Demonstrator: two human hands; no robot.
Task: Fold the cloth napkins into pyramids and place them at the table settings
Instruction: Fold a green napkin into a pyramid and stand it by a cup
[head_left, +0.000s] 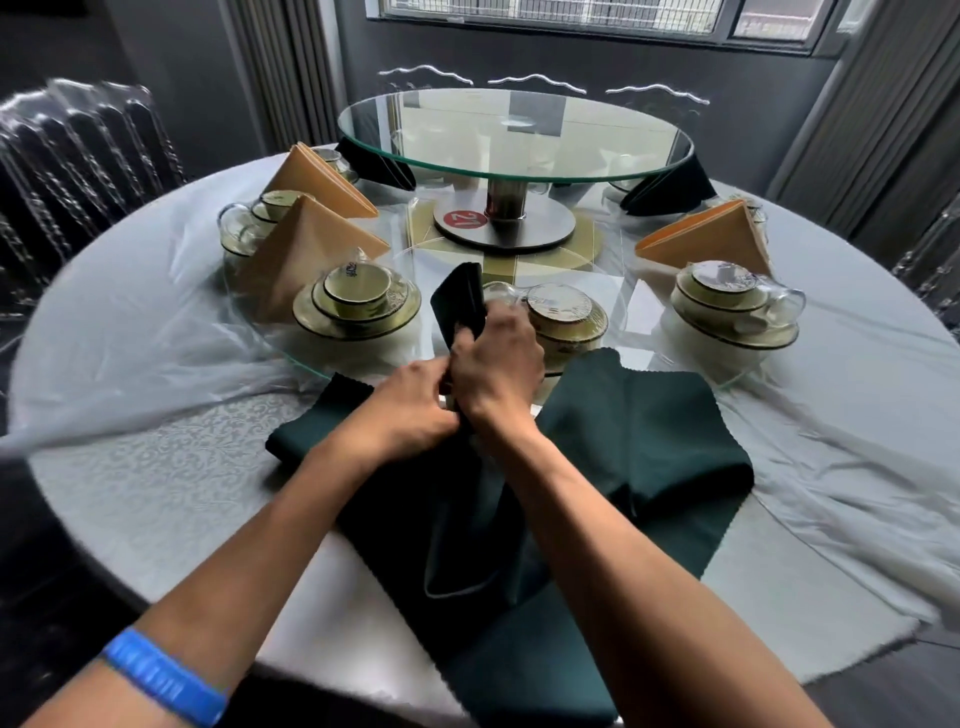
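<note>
Left hand (410, 410) fingers hidden behind right hand (496, 364); grip unclear.

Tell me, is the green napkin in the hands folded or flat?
Folded. Both the left hand and right hand grip the napkin, which stands up as a narrow bundle. More green cloth lies underneath.

Two bare forearms, no sleeves in sight. Blue wristband (165, 675) on the left arm (some faint print on it, unreadable). Left hand (410, 410) and right hand (496, 358) ungloved, ringless.
</note>
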